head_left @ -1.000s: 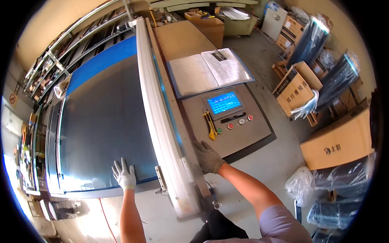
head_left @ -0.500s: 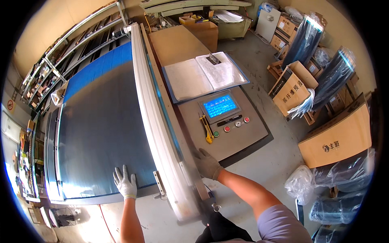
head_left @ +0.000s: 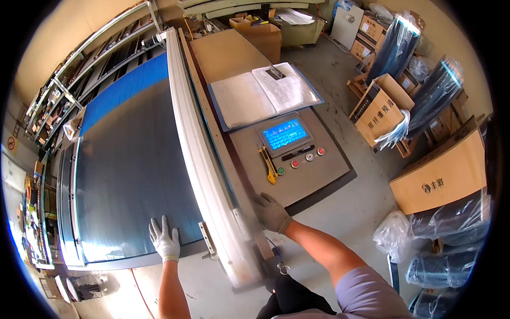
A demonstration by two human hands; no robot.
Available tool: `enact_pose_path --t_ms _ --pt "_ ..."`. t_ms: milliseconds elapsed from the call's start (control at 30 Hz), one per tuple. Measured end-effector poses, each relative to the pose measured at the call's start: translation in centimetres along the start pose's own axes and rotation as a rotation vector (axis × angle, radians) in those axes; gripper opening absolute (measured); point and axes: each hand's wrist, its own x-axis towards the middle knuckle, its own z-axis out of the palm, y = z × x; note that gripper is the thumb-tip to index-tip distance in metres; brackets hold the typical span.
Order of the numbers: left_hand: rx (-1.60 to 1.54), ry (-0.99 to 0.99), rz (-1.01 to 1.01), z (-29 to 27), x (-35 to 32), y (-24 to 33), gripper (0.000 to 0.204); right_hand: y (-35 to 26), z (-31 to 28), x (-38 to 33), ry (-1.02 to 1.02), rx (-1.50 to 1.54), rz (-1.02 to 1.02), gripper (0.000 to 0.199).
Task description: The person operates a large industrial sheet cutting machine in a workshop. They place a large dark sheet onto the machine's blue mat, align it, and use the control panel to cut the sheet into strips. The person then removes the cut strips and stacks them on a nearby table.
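Observation:
My gloved left hand (head_left: 164, 242) lies flat with spread fingers on the near edge of a dark sheet (head_left: 133, 175), which has a blue band (head_left: 130, 87) along its far end. To its right runs a long white machine beam (head_left: 204, 143). My right hand (head_left: 273, 213), in a grey glove, rests against the near edge of the control console, its fingers stretched and holding nothing that shows. On the console lie a yellow utility knife (head_left: 269, 167) and a black marker (head_left: 298, 153), beside a lit touchscreen (head_left: 285, 134) and several round buttons. An open binder (head_left: 241, 101) lies behind the screen.
Metal shelving (head_left: 79, 69) stands along the left wall. On the right are cardboard boxes (head_left: 443, 170) and plastic-wrapped dark rolls (head_left: 393, 48). A clear plastic bag (head_left: 393, 232) sits near the console's right side. A red hose (head_left: 139, 292) trails over the floor.
The whole view has shifted slightly, so the console and binder appear a little farther left and up. Both hands keep nearly the same places and poses.

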Motion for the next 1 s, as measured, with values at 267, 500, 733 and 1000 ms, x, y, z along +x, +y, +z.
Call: enact_pose_path --t_ms 267,500,733,1000 --pt "0.001 0.040 0.033 -0.1 0.4 0.6 0.059 0.0 0.8 0.8 0.127 -0.049 0.026 0.045" --pt "-0.002 0.036 0.054 0.0 0.3 0.4 0.059 -1.1 0.5 0.3 0.130 0.086 0.150 0.040" --pt "0.007 0.064 0.050 0.1 0.5 0.4 0.059 -0.6 -0.1 1.2 0.058 0.102 0.166 0.038" --pt "-0.128 0.183 0.022 -0.9 -0.3 -0.5 0.064 0.7 4.4 0.2 0.081 -0.011 0.046 0.042"
